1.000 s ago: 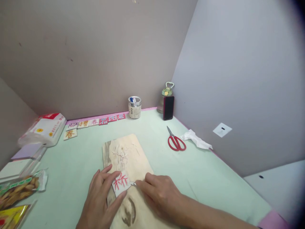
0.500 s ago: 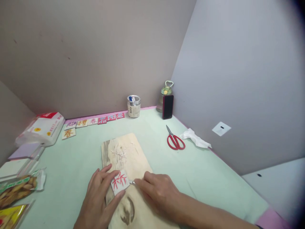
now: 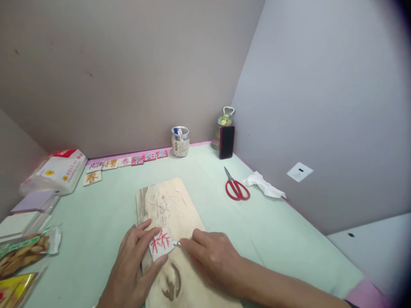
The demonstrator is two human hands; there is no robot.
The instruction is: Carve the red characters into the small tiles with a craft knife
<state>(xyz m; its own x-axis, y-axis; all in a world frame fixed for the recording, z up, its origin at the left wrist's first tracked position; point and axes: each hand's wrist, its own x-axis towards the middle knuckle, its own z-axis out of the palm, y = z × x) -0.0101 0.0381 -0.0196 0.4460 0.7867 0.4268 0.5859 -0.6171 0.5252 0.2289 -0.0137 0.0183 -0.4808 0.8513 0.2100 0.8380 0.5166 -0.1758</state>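
Observation:
My left hand (image 3: 130,267) pins a small white tile with a red character (image 3: 160,244) flat on a wooden board (image 3: 175,214), thumb below it and fingers above. My right hand (image 3: 212,259) grips a thin metal-tipped tool (image 3: 177,243); its tip touches the tile's right edge. Most of the tool is hidden in my fist. Pale shavings (image 3: 163,204) lie scattered on the far half of the board.
Red scissors (image 3: 236,188) and a crumpled tissue (image 3: 263,185) lie at right. A jar (image 3: 180,141), bottle (image 3: 224,122) and phone (image 3: 226,142) stand at the back wall, beside a row of character tiles (image 3: 125,162). Tissue pack (image 3: 56,171), flat boxes (image 3: 28,209) and snack bags (image 3: 22,254) crowd the left.
The view has shifted slightly. Both hands stay on the tile and tool, with the tile a little farther left and up on the board.

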